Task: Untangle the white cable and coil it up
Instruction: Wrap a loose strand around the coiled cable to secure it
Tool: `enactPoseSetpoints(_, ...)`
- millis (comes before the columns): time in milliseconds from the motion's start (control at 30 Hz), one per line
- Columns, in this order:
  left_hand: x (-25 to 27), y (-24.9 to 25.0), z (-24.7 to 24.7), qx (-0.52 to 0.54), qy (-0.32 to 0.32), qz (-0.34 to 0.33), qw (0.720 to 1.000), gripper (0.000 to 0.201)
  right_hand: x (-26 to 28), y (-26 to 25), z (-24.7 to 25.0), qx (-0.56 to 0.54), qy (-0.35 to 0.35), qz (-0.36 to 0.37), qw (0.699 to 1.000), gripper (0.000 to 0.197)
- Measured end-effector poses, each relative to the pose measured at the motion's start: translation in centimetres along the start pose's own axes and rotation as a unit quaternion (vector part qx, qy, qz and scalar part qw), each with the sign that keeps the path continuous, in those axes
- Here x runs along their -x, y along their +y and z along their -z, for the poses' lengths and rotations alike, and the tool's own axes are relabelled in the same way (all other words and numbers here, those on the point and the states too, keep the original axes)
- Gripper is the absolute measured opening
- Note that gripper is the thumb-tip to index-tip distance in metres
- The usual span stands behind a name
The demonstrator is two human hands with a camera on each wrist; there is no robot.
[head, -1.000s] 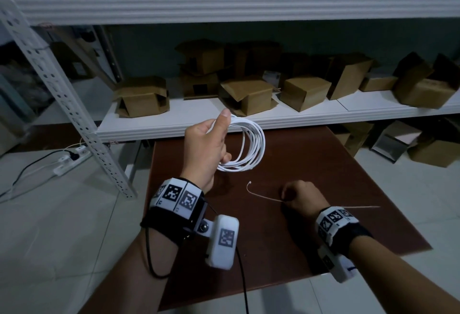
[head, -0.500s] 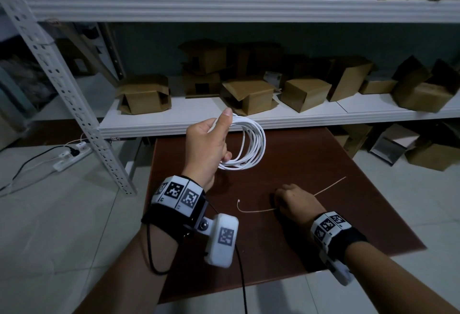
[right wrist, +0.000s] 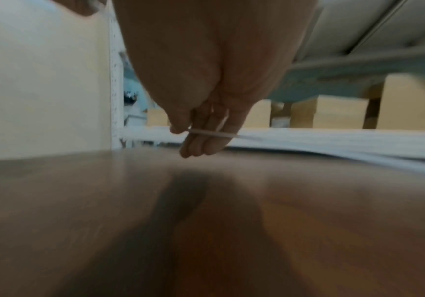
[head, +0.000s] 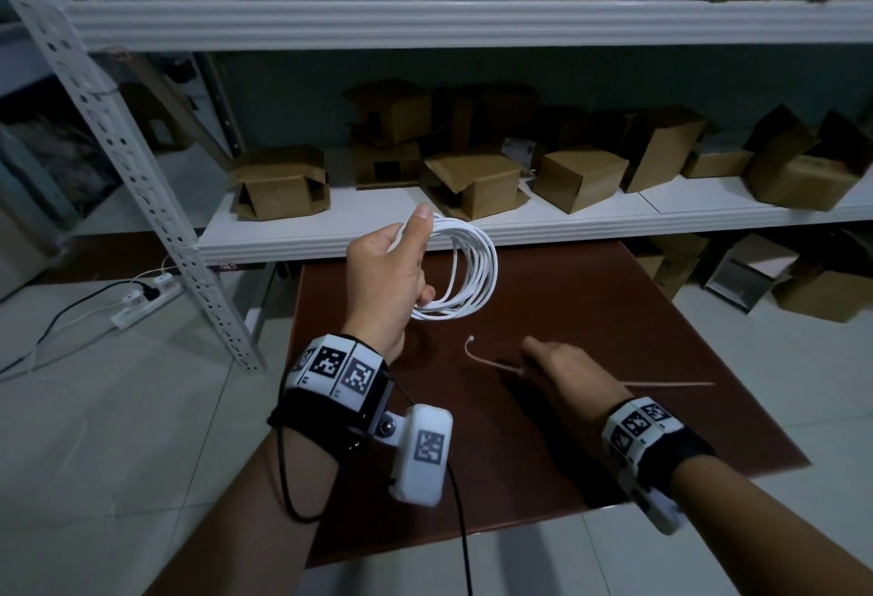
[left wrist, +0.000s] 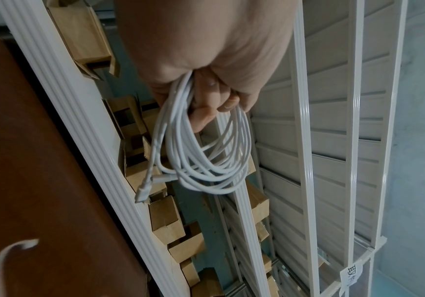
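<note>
Since half a second ago the right hand (head: pixel 569 371) has slid along the brown counter (head: pixel 661 312), and the thin tie (head: pixel 486 361) pinched in its fingers now lies flatter. Raised above the counter, the left hand (head: pixel 385 274) grips the white cable (head: pixel 472 274), already coiled. Best to lift the tie cleanly, then wrap it where the loops bunch.
</note>
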State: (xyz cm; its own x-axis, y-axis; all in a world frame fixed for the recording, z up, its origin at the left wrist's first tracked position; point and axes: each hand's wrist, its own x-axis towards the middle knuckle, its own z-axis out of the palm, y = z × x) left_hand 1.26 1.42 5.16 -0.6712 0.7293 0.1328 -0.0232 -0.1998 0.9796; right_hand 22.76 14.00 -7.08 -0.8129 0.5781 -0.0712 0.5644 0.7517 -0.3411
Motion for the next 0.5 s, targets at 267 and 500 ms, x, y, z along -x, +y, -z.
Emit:
enactPoseSetpoints(267, 0.0, 0.4, 1.0, -0.033, 0.115, -0.070, 0.990, 0.044, 1.5, -2.3, 8.7, -0.072, 0.183, 0.115, 0.974, 0.021)
enactPoseSetpoints(500, -0.7, -0.3, 1.8, -0.051, 0.164, -0.106, 0.979, 0.059, 2.5, -6.8, 13.3, -0.045, 0.271, 0.194, 0.942, 0.009)
